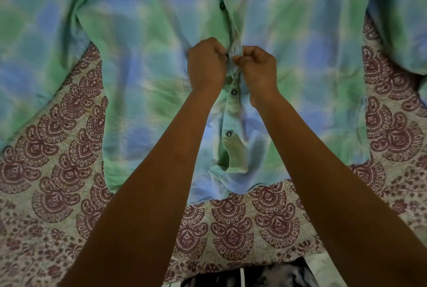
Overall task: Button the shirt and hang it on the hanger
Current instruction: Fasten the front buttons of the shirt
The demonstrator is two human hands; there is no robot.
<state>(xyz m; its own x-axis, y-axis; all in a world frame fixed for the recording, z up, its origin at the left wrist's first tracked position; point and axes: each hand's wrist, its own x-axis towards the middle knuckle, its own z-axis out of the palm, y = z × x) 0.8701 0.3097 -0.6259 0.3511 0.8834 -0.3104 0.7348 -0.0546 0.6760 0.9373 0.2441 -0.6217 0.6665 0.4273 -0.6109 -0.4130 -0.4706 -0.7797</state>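
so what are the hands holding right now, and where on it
Both hold the shirt. The left hand and the right hand each pinch its front button strip from opposite sides, about midway up the front.

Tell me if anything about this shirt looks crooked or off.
On the shirt, below the nearest button, the front gapes and the hem bunches in folds. The left hand and right hand pinch the placket higher up; no damage shows.
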